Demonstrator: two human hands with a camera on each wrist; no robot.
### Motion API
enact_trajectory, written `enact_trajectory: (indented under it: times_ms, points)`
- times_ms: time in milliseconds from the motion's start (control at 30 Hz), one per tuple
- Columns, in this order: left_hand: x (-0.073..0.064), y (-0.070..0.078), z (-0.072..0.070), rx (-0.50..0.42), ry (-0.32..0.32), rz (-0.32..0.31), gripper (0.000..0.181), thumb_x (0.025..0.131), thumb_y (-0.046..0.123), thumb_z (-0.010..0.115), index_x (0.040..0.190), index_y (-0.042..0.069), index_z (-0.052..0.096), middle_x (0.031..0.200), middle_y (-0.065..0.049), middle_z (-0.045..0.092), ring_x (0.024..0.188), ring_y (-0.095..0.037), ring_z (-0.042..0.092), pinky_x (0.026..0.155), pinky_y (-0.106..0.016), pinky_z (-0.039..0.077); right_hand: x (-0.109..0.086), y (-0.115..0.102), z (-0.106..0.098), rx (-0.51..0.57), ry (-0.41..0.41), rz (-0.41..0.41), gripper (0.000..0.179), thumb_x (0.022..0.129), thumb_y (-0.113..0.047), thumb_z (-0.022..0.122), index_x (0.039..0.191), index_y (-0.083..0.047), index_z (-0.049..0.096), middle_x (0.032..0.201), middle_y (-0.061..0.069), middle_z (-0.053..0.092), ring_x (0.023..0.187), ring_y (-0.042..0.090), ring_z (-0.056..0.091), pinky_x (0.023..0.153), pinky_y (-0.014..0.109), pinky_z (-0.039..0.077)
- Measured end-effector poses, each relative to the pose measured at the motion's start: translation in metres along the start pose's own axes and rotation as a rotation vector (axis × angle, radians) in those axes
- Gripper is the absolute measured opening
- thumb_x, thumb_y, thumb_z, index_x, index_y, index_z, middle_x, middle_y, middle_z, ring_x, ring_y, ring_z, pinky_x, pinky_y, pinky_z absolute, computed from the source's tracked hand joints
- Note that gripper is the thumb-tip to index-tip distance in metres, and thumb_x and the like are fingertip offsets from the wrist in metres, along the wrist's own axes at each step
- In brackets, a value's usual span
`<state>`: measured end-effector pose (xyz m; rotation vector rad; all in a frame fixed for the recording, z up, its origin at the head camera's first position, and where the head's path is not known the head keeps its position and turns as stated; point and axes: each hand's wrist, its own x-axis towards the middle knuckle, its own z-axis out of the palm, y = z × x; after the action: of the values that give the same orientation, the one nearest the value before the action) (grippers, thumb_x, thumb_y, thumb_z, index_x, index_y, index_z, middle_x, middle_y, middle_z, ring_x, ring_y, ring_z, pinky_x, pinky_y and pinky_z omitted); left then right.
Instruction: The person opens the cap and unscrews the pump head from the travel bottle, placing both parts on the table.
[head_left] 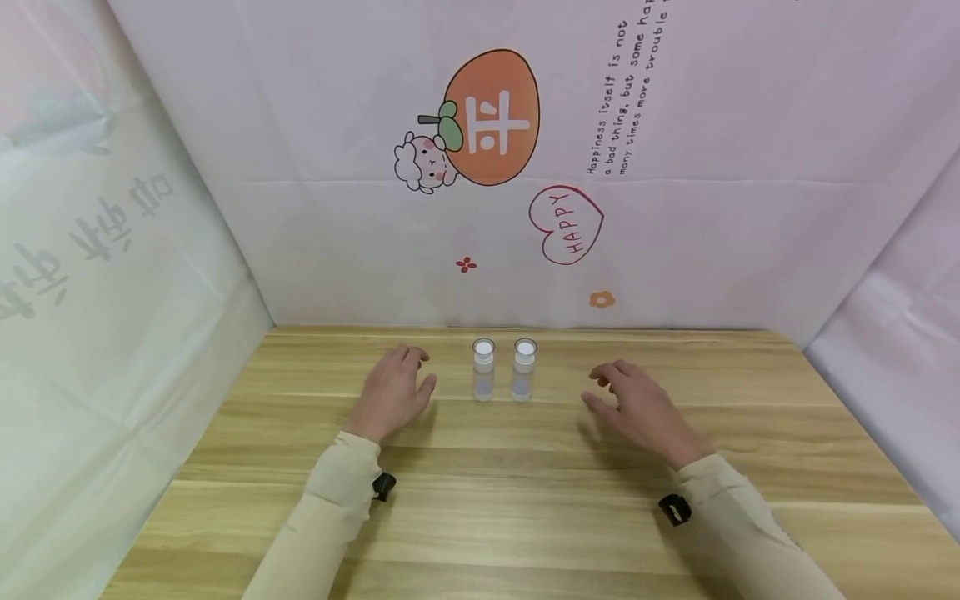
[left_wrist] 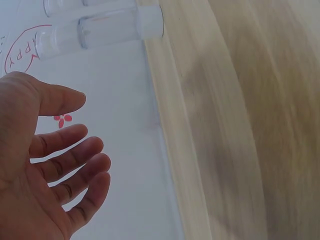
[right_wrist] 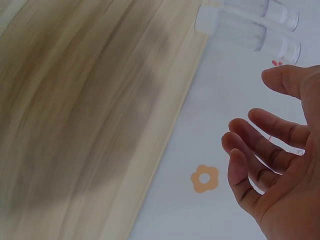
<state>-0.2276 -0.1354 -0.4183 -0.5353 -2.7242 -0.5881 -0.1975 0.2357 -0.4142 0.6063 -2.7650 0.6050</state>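
Note:
Two small clear bottles with white bases and clear caps stand upright side by side near the table's back edge. The left bottle [head_left: 483,379] is nearer my left hand [head_left: 392,392], which hovers to its left with fingers loosely bent and nothing in them. To the right of the right bottle [head_left: 522,379] is my right hand [head_left: 636,408], also holding nothing, its thumb apart from the fingers. In the left wrist view a bottle [left_wrist: 110,29] lies beyond the thumb of that hand [left_wrist: 45,150]. The right wrist view shows a bottle [right_wrist: 240,31] above that hand's thumb.
The wooden table [head_left: 480,517] ends at a white printed cloth [head_left: 337,250] hanging behind it. More cloth hangs at the left [head_left: 135,333] and the right [head_left: 900,333]. Each wrist wears a black device, one at the left sleeve [head_left: 384,486].

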Motion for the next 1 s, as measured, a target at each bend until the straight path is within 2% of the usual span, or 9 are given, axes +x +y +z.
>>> enact_trajectory:
  times_ms: [300, 600, 833, 1000]
  points:
    - [0.004, 0.014, 0.008, -0.143, -0.053, -0.038, 0.036, 0.097, 0.02, 0.07, 0.125, -0.001, 0.061, 0.11, -0.013, 0.063, 0.101, -0.029, 0.059, 0.082, -0.046, 0.052, 0.002, -0.017, 0.006, 0.009, 0.015, -0.05, 0.024, 0.093, -0.021, 0.076, 0.107, -0.004, 0.068, 0.098, 0.009, 0.065, 0.082, 0.022, 0.063, 0.07, 0.039, 0.053]
    - [0.009, 0.022, 0.022, -0.311, -0.095, -0.075, 0.042, 0.097, 0.02, 0.07, 0.132, 0.001, 0.057, 0.118, -0.014, 0.061, 0.106, -0.03, 0.06, 0.086, -0.045, 0.052, 0.002, -0.028, 0.012, 0.001, 0.016, -0.077, 0.027, 0.091, -0.021, 0.078, 0.109, -0.004, 0.068, 0.1, 0.008, 0.065, 0.086, 0.024, 0.066, 0.07, 0.039, 0.054]
    - [0.013, 0.028, 0.03, -0.383, -0.112, -0.089, 0.051, 0.095, 0.02, 0.072, 0.137, -0.002, 0.054, 0.127, -0.015, 0.059, 0.118, -0.031, 0.056, 0.099, -0.047, 0.047, 0.003, -0.035, 0.014, 0.01, 0.023, -0.105, 0.027, 0.09, -0.021, 0.079, 0.109, -0.005, 0.067, 0.1, 0.007, 0.066, 0.088, 0.023, 0.067, 0.073, 0.039, 0.055]
    - [0.016, 0.03, 0.038, -0.419, -0.124, -0.116, 0.054, 0.094, 0.019, 0.074, 0.138, -0.002, 0.052, 0.131, -0.016, 0.058, 0.122, -0.033, 0.055, 0.103, -0.049, 0.044, 0.002, -0.039, 0.015, 0.043, -0.001, -0.088, 0.027, 0.091, -0.022, 0.078, 0.109, -0.006, 0.068, 0.101, 0.007, 0.066, 0.087, 0.024, 0.066, 0.072, 0.038, 0.055]
